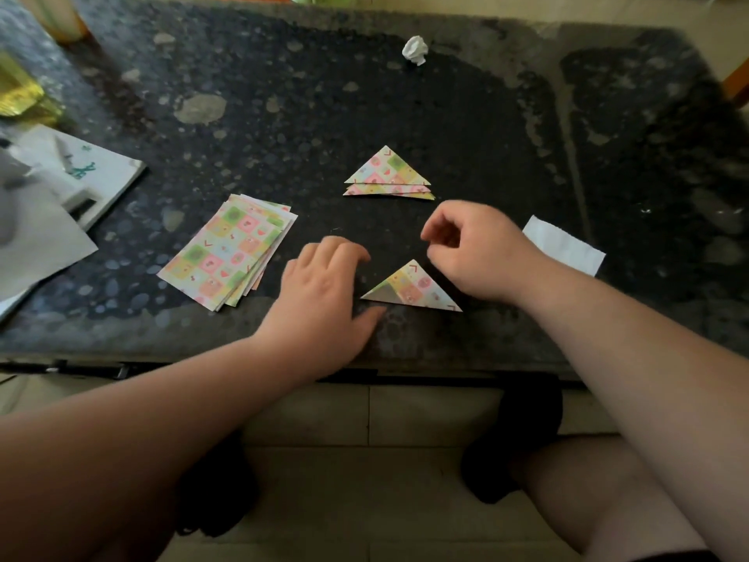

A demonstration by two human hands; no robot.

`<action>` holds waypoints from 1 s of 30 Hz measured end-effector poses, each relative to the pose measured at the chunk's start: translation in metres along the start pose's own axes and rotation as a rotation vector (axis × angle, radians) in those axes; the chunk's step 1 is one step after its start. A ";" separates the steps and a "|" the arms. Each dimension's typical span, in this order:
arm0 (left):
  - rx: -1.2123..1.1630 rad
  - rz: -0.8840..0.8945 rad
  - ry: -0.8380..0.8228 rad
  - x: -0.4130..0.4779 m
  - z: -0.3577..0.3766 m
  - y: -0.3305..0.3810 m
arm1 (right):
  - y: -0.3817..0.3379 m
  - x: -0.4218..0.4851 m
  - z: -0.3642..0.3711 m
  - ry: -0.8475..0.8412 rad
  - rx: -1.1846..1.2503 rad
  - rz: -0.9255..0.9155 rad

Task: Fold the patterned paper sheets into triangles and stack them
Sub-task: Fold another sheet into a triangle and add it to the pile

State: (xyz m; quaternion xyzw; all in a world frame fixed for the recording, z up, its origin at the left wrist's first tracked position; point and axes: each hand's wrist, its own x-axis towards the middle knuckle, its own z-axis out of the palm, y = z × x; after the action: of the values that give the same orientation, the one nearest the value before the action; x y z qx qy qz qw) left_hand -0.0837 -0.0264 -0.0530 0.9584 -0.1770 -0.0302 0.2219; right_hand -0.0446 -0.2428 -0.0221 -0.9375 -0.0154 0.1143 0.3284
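Left hand [324, 285] fingers loosely spread, tips on table [446, 115], thumb just beside left corner of folded triangle [413, 288]. Right hand [474, 253] fingers curled inward, nothing seen between them, at triangle's right edge. Triangle flat near front edge. Finished triangle stack [387, 172] behind it. Unfolded patterned sheets [231, 253] fanned left. White booklet [97, 172] far left (green print, unreadable). Crumpled paper ball [415, 50] at back.
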 end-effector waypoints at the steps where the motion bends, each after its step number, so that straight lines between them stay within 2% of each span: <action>1: -0.007 -0.021 -0.036 0.005 -0.001 -0.002 | 0.000 0.000 -0.004 -0.010 -0.025 0.041; 6: 0.044 0.073 -0.143 0.016 0.007 -0.003 | 0.001 -0.002 -0.006 -0.151 -0.137 0.259; 8: -0.022 0.136 -0.100 0.017 0.008 -0.001 | 0.000 -0.003 -0.005 -0.184 -0.150 0.271; 10: -0.174 0.159 -0.036 0.020 0.002 0.002 | -0.001 -0.005 -0.009 -0.226 -0.048 0.273; 13: -0.458 -0.078 0.008 0.027 -0.011 0.008 | 0.000 -0.014 -0.029 -0.390 0.292 0.303; 15: -0.698 -0.227 0.011 0.033 -0.017 0.011 | 0.004 -0.019 -0.044 -0.453 0.494 0.238; 18: -0.992 -0.383 -0.035 0.036 -0.023 0.014 | 0.010 -0.015 -0.049 -0.394 0.683 0.192; 21: -1.151 -0.475 -0.116 0.032 -0.024 0.019 | 0.008 -0.009 -0.031 -0.305 0.726 0.318; 24: -1.222 -0.520 -0.174 0.030 -0.023 0.019 | 0.004 -0.006 -0.017 -0.265 0.781 0.411; 30: -1.236 -0.495 -0.228 0.029 -0.030 0.013 | -0.001 -0.003 -0.011 -0.235 0.914 0.463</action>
State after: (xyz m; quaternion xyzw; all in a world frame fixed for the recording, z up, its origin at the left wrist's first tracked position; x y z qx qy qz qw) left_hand -0.0572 -0.0351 -0.0196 0.6585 0.0753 -0.2766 0.6959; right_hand -0.0455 -0.2487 -0.0127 -0.6584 0.2068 0.2831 0.6660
